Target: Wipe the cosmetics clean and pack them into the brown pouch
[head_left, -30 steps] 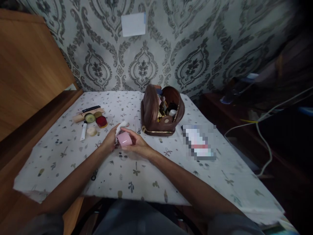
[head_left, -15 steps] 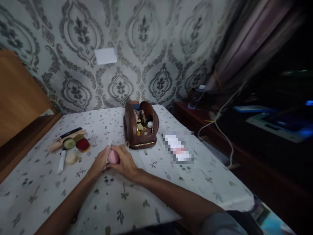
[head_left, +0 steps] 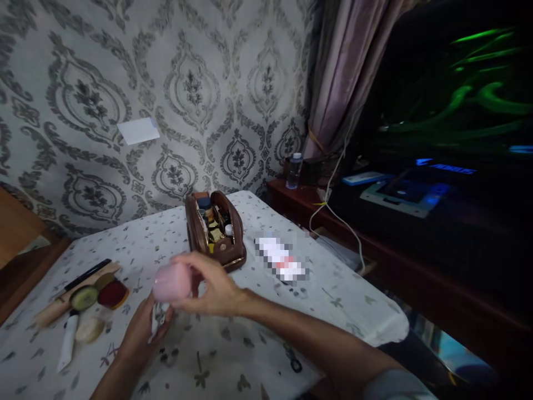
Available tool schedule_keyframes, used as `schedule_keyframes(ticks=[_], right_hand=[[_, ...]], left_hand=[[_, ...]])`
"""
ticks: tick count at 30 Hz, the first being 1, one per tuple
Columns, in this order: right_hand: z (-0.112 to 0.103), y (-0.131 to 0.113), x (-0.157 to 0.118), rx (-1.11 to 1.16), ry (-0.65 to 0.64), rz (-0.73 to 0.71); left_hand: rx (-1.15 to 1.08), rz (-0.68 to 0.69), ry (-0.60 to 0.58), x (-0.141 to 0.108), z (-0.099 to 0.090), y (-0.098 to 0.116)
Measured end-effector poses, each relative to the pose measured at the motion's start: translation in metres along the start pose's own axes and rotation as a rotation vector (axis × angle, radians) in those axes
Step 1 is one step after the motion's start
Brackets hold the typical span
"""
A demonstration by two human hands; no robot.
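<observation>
My right hand (head_left: 208, 286) is wrapped round a pink rounded container (head_left: 172, 282), tilted on its side above the tablecloth. Just below and left of it, my left hand (head_left: 144, 328) is closed on a small white and grey item (head_left: 158, 319), too blurred to name. Behind my hands stands an open brown bag (head_left: 227, 253) filled with small cosmetics. To the left lie a green round pot (head_left: 84, 298), a red round pot (head_left: 112, 294), a cream round item (head_left: 89, 330), a white tube (head_left: 67, 341) and a black pen-like stick (head_left: 88, 275).
A pixelated phone-like object (head_left: 281, 259) lies on the patterned tablecloth (head_left: 353, 311) right of the bag. Beyond the table's right edge are a water bottle (head_left: 294, 171), a white cable (head_left: 353, 236) and a dark screen (head_left: 458, 100). Wooden board (head_left: 20, 233) at left.
The view has swung right. My hands, which were together round the pink container, have come apart; my right hand has raised and tilted it, and a white-grey item shows in my left hand.
</observation>
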State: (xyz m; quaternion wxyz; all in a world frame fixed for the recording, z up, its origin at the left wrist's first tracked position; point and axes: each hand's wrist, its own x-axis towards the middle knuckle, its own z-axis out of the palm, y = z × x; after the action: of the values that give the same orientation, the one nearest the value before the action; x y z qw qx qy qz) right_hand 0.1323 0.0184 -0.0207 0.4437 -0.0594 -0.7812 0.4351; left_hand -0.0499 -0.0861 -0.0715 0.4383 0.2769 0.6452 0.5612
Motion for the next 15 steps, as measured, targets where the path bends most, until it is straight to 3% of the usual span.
schedule_keyframes(ticks=[4, 7, 10, 15], right_hand=[[-0.069, -0.023, 0.033, -0.025, 0.195, 0.106], [-0.105, -0.015, 0.052, -0.088, 0.26, 0.175], [-0.125, 0.007, 0.062, -0.225, 0.263, 0.24], [-0.138, 0.032, 0.071, -0.443, 0.212, 0.279]], left_hand=[[-0.008, -0.061, -0.085, -0.006, 0.015, 0.008], [-0.024, -0.068, -0.077, -0.003, 0.016, 0.007], [-0.053, -0.071, -0.086, 0.002, 0.014, 0.003], [-0.047, -0.101, -0.055, 0.003, 0.016, 0.002]])
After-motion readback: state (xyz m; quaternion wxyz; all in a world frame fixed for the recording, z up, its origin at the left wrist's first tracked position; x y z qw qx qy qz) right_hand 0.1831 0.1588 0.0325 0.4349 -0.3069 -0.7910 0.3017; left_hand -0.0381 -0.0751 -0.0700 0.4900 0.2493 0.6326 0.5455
